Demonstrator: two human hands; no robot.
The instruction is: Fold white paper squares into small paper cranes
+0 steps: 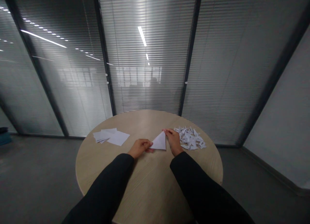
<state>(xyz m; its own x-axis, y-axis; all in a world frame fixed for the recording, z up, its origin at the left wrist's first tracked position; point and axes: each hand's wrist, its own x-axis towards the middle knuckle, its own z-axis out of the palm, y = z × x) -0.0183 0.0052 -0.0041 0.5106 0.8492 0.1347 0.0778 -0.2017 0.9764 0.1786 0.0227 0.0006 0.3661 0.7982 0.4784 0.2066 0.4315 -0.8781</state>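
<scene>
A white sheet of paper folded into a triangle lies flat on the round wooden table. My left hand is closed, its fingertips pinching the triangle's left corner. My right hand lies along the triangle's right edge, fingers stretched out and pressing down near its top point. Both arms wear dark sleeves.
A loose stack of flat white paper squares lies at the table's left. A heap of several small folded white paper pieces sits at the right, just beyond my right hand. Glass walls with blinds stand behind the table.
</scene>
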